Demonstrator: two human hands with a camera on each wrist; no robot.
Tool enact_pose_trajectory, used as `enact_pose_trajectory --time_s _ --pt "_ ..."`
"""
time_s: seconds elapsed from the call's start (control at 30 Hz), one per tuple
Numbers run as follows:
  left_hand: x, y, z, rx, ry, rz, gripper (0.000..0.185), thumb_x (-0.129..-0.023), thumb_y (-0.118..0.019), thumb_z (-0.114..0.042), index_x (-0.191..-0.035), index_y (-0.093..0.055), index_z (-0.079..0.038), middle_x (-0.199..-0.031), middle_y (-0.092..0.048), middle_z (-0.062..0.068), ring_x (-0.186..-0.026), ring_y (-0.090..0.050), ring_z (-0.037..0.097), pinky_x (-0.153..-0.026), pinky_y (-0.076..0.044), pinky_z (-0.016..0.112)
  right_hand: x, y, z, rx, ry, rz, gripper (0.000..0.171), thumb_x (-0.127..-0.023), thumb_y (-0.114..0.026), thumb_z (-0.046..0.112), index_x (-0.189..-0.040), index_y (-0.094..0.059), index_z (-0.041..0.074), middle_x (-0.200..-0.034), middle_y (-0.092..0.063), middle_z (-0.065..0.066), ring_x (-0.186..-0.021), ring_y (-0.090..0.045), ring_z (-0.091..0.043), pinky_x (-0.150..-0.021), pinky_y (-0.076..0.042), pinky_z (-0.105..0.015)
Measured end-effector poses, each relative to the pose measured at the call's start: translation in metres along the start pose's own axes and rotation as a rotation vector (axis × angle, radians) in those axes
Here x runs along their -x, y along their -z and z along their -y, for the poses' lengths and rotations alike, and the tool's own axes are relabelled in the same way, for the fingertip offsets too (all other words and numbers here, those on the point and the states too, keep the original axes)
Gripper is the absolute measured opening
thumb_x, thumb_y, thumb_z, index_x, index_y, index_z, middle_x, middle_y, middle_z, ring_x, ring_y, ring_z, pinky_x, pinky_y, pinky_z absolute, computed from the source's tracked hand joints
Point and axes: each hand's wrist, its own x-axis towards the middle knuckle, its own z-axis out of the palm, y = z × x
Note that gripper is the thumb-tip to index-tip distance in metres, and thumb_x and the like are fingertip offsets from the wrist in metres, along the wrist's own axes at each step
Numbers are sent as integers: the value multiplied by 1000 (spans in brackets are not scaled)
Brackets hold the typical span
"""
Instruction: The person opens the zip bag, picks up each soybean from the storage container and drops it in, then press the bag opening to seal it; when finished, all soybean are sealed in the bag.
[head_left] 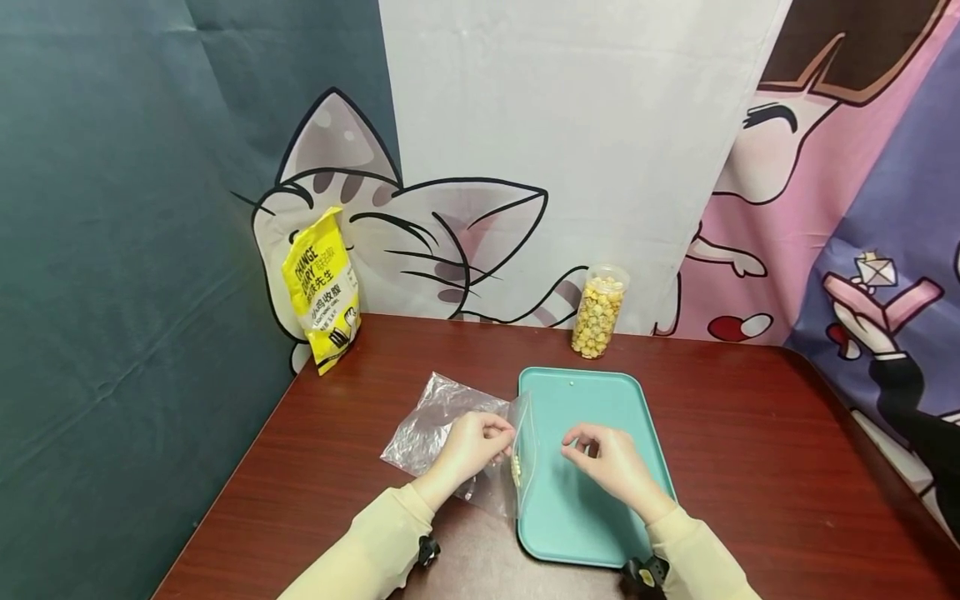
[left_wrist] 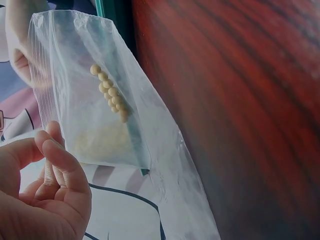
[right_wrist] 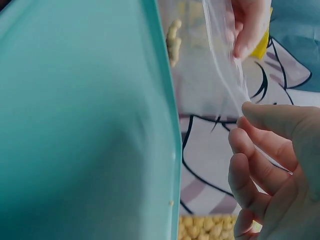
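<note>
My left hand [head_left: 501, 435] pinches one side of the mouth of a clear plastic bag [head_left: 435, 425] that trails left over the brown table. A short row of small pale yellow pellets [head_left: 516, 471] lies inside the bag near its mouth, at the left edge of the teal tray [head_left: 600, 392]. My right hand [head_left: 576, 443] hovers over the tray with thumb and fingers curled, pinching the bag's other edge. In the left wrist view the bag [left_wrist: 100, 125] hangs with the pellets [left_wrist: 110, 92] in it. In the right wrist view the film [right_wrist: 210, 75] stretches to my right fingers [right_wrist: 255, 145].
A clear jar [head_left: 597, 312] of yellowish puffed pieces stands by the back curtain, behind the tray. A yellow pouch [head_left: 322, 287] leans at the back left corner. Cloth backdrops close off the left and back; the table's right half [head_left: 750, 450] is bare wood.
</note>
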Motion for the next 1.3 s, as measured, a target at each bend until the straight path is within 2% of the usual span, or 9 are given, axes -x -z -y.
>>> enact_pose_trajectory --time_s 0.17,0.3,0.5,0.7,0.9,1.17,1.3 --pt "-1 2 0 13 2 4 10 -87 -64 -9 -84 -70 -2 -60 -67 3 -48 -60 13 -42 -42 17 7 13 -10 43 -70 -1 11 -80 -75 15 -82 -67 22 -65 -52 12 -54 -42 -1 -51 -37 -22" --pt "-1 3 0 6 4 0 9 -87 -64 -9 -84 -70 -2 -60 -66 2 -49 -61 12 -42 -43 17 13 23 -20 95 -92 -30 12 -79 -76 17 -81 -67 24 -65 -53 13 -56 -44 -1 -52 -38 -22" --pt "0 4 0 -9 -8 -2 9 -87 -63 -8 -84 -69 -2 -61 -67 3 -51 -64 20 -43 -45 18 21 34 -34 118 -119 -36 11 -80 -76 16 -82 -67 23 -65 -54 13 -56 -46 -1 -51 -39 -22" --pt "1 4 -2 -33 -5 2 9 -88 -62 -8 -86 -70 -4 -62 -67 3 -54 -66 24 -44 -47 20 30 48 -47 157 -199 17 10 -80 -75 18 -82 -67 24 -67 -56 11 -56 -46 -2 -51 -38 -23" --pt "1 4 -2 -28 -9 3 9 -87 -62 -8 -85 -69 -2 -63 -68 7 -55 -66 26 -43 -46 19 40 59 -61 193 -238 75 8 -80 -74 19 -81 -67 22 -65 -56 11 -57 -47 -1 -54 -38 -25" --pt "2 2 -1 -31 -17 6 8 -87 -64 -8 -84 -69 -2 -61 -67 5 -50 -61 15 -42 -44 18 51 64 -71 239 -326 149 8 -78 -75 22 -81 -67 22 -64 -55 9 -59 -48 -7 -61 -34 -31" --pt "3 1 -1 -34 -16 5 8 -87 -64 -8 -84 -69 -2 -62 -67 5 -50 -61 15 -42 -44 18 51 65 -74 245 -348 177 9 -77 -75 22 -80 -66 21 -65 -55 7 -61 -49 -10 -59 -34 -32"
